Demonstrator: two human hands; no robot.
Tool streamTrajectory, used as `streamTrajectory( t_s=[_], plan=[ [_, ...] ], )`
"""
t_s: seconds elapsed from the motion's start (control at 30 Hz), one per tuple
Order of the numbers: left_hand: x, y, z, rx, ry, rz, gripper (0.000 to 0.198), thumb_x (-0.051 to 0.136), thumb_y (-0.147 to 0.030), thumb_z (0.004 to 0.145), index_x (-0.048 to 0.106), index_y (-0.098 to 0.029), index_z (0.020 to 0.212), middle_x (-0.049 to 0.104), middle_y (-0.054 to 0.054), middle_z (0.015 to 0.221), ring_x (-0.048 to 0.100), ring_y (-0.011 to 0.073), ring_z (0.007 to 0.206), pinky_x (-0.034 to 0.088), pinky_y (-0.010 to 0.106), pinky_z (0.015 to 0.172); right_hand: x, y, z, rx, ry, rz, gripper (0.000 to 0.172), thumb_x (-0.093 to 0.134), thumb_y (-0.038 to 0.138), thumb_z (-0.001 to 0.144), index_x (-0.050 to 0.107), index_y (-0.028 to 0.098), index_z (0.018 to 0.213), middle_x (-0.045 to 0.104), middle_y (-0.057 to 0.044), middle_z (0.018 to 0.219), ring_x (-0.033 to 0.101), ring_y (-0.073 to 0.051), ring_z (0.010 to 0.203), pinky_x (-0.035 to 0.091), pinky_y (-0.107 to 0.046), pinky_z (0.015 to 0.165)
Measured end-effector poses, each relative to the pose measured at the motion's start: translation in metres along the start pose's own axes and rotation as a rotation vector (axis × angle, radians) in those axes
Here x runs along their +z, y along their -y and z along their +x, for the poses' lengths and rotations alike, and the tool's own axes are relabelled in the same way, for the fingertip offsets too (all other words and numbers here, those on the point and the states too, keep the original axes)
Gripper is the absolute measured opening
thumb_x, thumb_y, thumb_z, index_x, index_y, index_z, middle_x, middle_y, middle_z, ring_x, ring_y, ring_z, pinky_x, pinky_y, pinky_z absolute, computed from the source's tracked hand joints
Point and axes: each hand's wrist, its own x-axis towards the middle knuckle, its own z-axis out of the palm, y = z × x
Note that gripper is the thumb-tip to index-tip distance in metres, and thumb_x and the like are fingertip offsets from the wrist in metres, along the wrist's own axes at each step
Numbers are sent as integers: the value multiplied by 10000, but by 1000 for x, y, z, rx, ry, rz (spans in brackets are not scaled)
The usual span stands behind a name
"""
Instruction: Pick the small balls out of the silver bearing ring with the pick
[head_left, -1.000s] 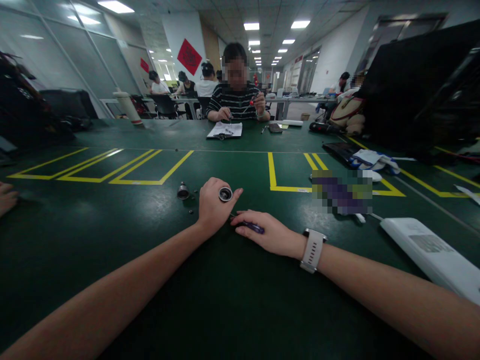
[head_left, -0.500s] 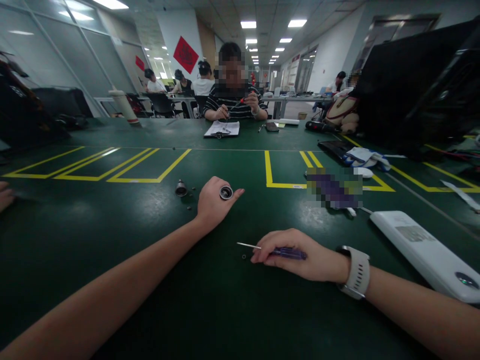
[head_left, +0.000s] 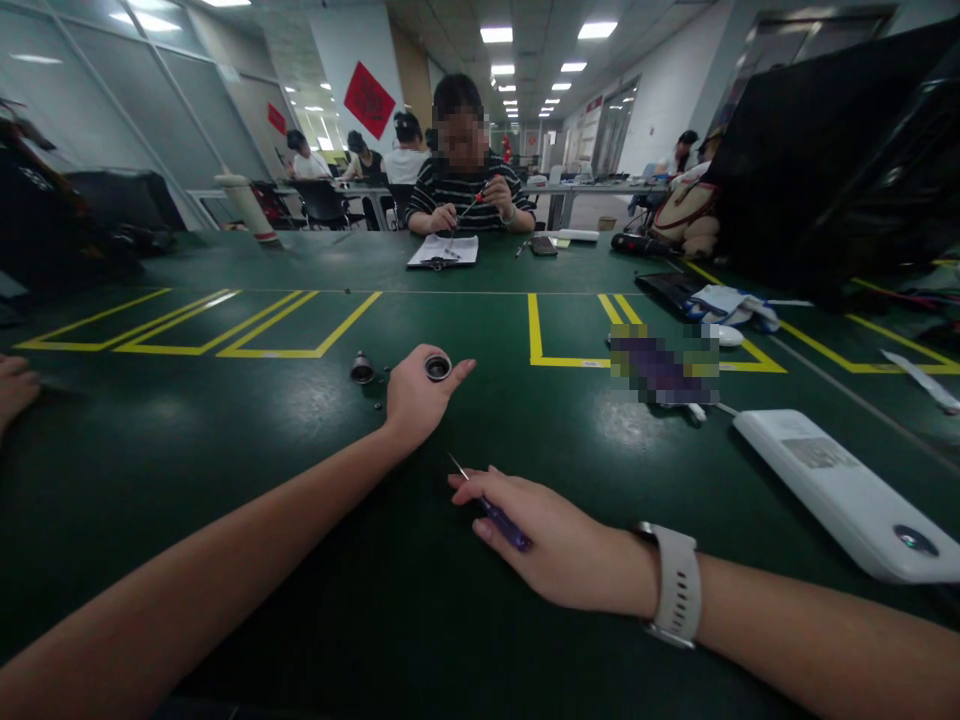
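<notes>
Wrapped round a round, hollow metal part (head_left: pixel 437 368), my left hand (head_left: pixel 412 400) rests on the green table with the part's open end facing up and the thumb pointing right. My right hand (head_left: pixel 536 535), nearer to me, holds a screwdriver (head_left: pixel 504 524) with a purple handle, its thin shaft pointing up and left towards my left hand. A second metal part (head_left: pixel 361 368), bell-shaped, stands just left of my left hand. Beside it lie tiny dark pieces, one of them a small nut-like piece (head_left: pixel 378 406).
To the right lie a white power bank (head_left: pixel 840 490) with a cable, a blurred-out object (head_left: pixel 660 368) and gloves (head_left: pixel 731 308). Across the table a person (head_left: pixel 469 190) works over a clipboard (head_left: pixel 442 252). Another person's hand (head_left: pixel 15 385) shows at the left edge. Yellow tape (head_left: pixel 277 352) marks the table.
My right hand has moved left with the screwdriver, whose tip has swung upward towards my left hand. It now covers the place where a small nut-like piece lay. The left hand keeps its grip.
</notes>
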Motion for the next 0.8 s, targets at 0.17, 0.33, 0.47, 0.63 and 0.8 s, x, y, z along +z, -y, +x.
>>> streamTrajectory(
  t_s=[0.17, 0.33, 0.47, 0.63, 0.8],
  plan=[
    [-16, -20, -6, -370, 134, -368, 300, 697, -411, 688, 529, -168, 734, 518, -35, 561, 498, 104, 457, 389, 241, 433, -23, -3, 1, 162, -190, 298, 268, 522, 318, 884, 612, 208, 1111, 661, -72, 1085, 620, -200, 982, 483, -383, 867],
    [-33, -39, -21, -620, 304, -787, 187, 609, -53, 724, 548, -147, 873, 629, 55, 812, 641, 152, 720, 572, 324, 683, -36, -20, -7, 282, -376, 624, 204, 588, 353, 840, 651, 172, 770, 639, 3, 663, 591, -119, 635, 471, -256, 622],
    [-43, -46, -34, -709, 355, -951, 281, 482, 32, 745, 605, -141, 929, 654, 90, 955, 655, 193, 910, 562, 344, 866, -35, -25, -11, 320, -329, 623, 229, 575, 350, 848, 627, 167, 720, 596, 15, 610, 557, -107, 581, 433, -234, 560],
    [-48, -53, -40, -801, 425, -996, 334, 550, 43, 696, 641, -127, 968, 667, 99, 1017, 641, 209, 967, 554, 304, 861, -36, -20, -12, 335, -273, 538, 248, 558, 380, 855, 604, 172, 728, 579, 17, 632, 551, -109, 597, 432, -238, 572],
    [-48, -56, -43, -807, 485, -983, 327, 605, 14, 681, 653, -121, 975, 676, 96, 1026, 630, 210, 978, 533, 275, 841, -36, -8, -13, 368, -277, 353, 254, 539, 374, 861, 595, 176, 714, 579, 17, 599, 534, -110, 575, 421, -245, 567]
  ],
)
